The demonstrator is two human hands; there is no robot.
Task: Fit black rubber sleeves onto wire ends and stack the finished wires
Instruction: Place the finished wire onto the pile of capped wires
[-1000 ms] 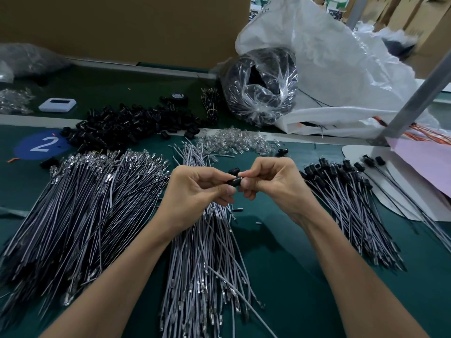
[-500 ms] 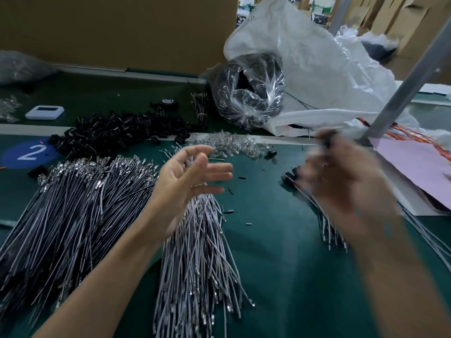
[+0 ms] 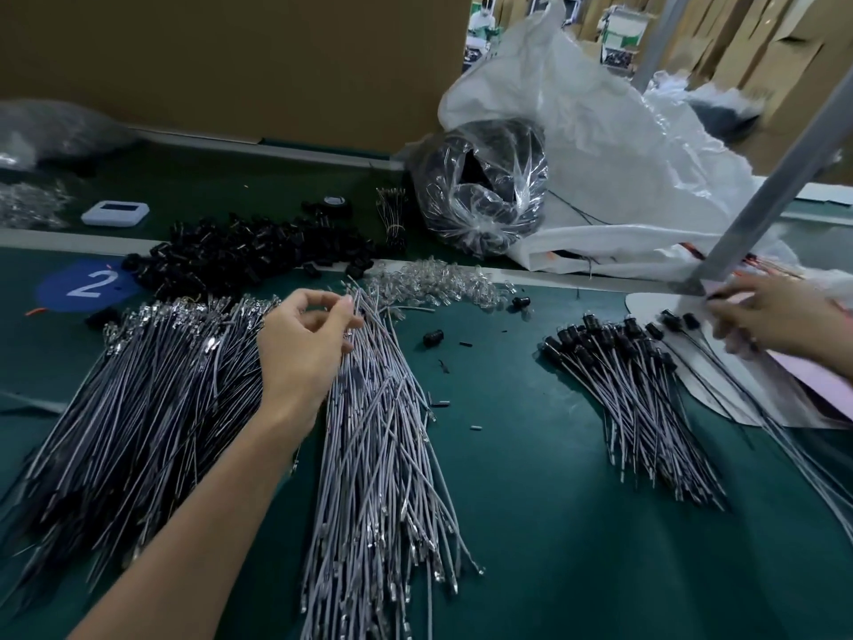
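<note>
The hands have come apart. The right hand (image 3: 766,316), blurred, has gone to the finished stack (image 3: 632,390) by the right edge of the worktop (image 3: 531,524); its grip cannot be told. The left hand (image 3: 300,344) curls over the bare wires (image 3: 383,431) mid-worktop, maybe picking the next. A clear bag (image 3: 480,233) at the back holds black parts (image 3: 482,166).

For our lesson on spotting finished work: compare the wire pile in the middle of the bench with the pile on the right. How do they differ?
The right pile carries black sleeves on its far ends; the middle pile's far ends are bare. The middle pile holds more wires than the right pile. The left hand touches the middle pile, not the right pile. Both are grey wires fanned on the green mat.
</note>
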